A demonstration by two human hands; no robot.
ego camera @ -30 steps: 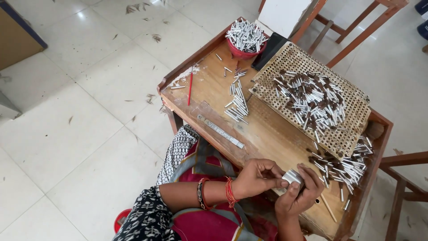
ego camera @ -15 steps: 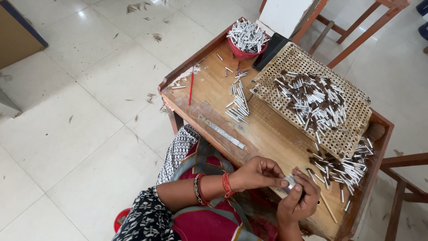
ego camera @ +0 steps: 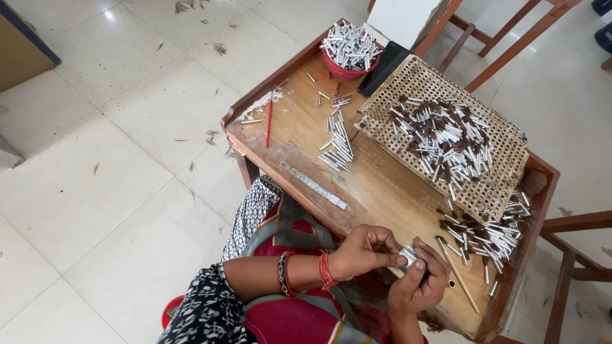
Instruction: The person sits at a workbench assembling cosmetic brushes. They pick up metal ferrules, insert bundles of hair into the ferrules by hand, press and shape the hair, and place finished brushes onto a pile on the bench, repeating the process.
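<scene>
My left hand [ego camera: 364, 250] and my right hand [ego camera: 421, 283] meet at the near edge of a wooden work table [ego camera: 382, 185]. Both pinch a small bundle of silver metal tubes [ego camera: 408, 257] held between the fingertips. Red bangles and thread ring my left wrist. Just right of my hands lies a loose heap of silver tubes with dark tips [ego camera: 488, 232] and a thin wooden stick [ego camera: 460, 285].
A perforated board [ego camera: 503, 185] carries a pile of tubes [ego camera: 443, 140]. A red bowl [ego camera: 347, 67] full of tubes stands at the far corner. A metal ruler [ego camera: 313, 185], a red pencil [ego camera: 269, 118] and a small tube pile [ego camera: 338, 141] lie on the table. Wooden chair frames [ego camera: 503, 32] stand behind.
My hands have stayed at the table's near edge, shifting the tube bundle slightly between the fingers. The table's contents have not moved.
</scene>
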